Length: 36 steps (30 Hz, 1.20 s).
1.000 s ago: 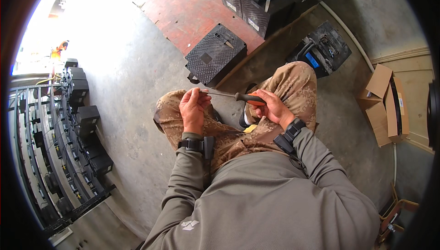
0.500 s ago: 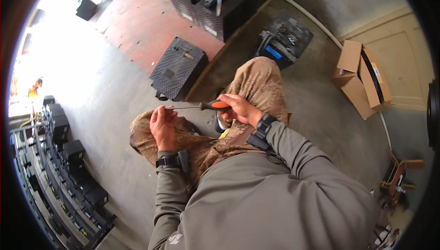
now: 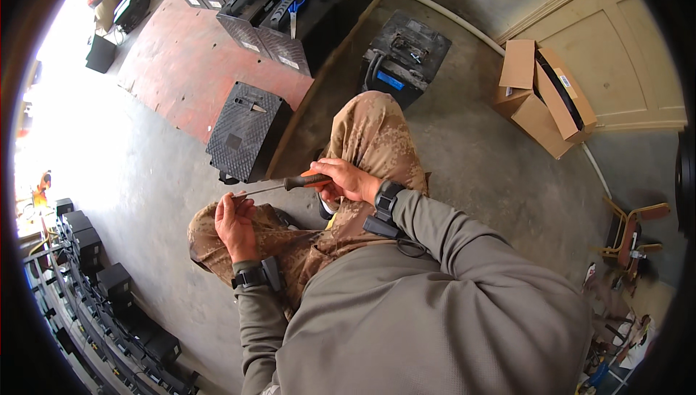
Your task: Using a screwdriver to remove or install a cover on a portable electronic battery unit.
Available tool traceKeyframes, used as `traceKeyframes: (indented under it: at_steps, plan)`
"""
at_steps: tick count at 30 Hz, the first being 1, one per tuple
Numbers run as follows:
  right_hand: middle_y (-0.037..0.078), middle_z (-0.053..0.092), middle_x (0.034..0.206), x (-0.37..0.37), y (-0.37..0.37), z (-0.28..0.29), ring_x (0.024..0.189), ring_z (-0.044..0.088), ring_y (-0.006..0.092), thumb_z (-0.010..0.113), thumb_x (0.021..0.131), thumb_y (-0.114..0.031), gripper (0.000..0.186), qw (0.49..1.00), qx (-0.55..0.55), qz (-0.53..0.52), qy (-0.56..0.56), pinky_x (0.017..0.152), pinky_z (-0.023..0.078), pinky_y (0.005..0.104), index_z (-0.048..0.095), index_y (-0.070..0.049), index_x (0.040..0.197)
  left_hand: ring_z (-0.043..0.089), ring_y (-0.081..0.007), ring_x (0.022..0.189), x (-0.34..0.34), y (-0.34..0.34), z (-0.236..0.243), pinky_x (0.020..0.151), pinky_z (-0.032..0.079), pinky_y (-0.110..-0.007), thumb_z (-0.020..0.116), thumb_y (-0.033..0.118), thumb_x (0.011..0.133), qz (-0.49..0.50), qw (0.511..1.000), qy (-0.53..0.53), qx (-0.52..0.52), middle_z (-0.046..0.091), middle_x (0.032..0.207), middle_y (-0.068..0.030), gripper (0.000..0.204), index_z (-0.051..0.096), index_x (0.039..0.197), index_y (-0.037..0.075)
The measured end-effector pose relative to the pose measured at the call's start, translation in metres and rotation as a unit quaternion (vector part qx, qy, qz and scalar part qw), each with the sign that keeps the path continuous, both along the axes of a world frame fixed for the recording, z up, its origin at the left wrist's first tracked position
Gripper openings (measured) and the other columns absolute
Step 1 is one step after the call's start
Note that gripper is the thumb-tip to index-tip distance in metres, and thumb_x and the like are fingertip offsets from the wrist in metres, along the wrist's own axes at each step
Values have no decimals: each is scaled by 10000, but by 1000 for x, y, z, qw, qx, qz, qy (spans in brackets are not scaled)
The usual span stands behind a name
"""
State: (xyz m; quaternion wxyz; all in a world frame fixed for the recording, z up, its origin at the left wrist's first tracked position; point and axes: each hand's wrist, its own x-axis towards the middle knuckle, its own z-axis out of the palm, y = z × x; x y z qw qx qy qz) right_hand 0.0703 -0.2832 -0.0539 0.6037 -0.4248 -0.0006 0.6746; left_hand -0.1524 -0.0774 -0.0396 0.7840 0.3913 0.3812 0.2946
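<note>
A screwdriver [image 3: 296, 183] with a dark grey and orange handle and a long thin metal shaft lies across my lap in the air, its tip pointing left. My right hand [image 3: 349, 180] is closed round the handle's orange end. At the tip, the fingers of my left hand [image 3: 235, 227] are drawn together beside the shaft's end; whatever small thing they pinch there is too small to make out. Both hands are above my camouflage trousers [image 3: 373, 130]. Beyond them stands a black textured box [image 3: 243, 130] with a small pointed piece on top.
Several black cases stand at the back, with blue-handled scissors [image 3: 294, 9] on one. A black battery-like box [image 3: 409, 54] with a blue label sits ahead right. An open cardboard box [image 3: 540, 105] leans near the wall at right. Black units line a rack [image 3: 98, 286] at left.
The view has shifted, so the surroundings sit further left. The screwdriver now tilts more, its tip lower than the handle; both hands keep their hold.
</note>
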Motion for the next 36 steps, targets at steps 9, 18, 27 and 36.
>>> traceKeyframes:
  at_steps: [9,18,27,36]
  plan:
    - [71,641,895,-4,4,5,657,640,137,624,958,-284,273,1000,-2,-6,-3,537,511,270,541,-100,1142,683,-233,818,-6,1,3,692,565,-348,565,237,1008,10,1000,-13,-13,699,1015,-136,237,606,1128,37]
    - [88,661,889,-1,0,7,609,622,161,582,984,-370,319,999,-24,-26,-10,546,529,315,601,-69,1089,711,-264,785,4,-5,3,656,588,-349,566,221,1005,13,999,-35,-31,704,1021,-175,234,601,1144,35]
    - [55,651,938,-2,2,12,657,595,129,663,914,-252,238,1000,-13,-15,-3,595,510,299,548,-111,1067,713,-257,812,5,-7,14,685,591,-343,519,232,1021,5,997,-67,-50,698,1050,-176,271,608,1167,21]
    - [97,671,965,-2,4,16,654,593,131,653,919,-237,250,999,-13,-31,2,584,505,299,550,-85,1090,688,-286,855,7,-8,20,733,568,-372,461,194,991,4,996,-61,-58,667,1113,-213,336,524,1254,-5]
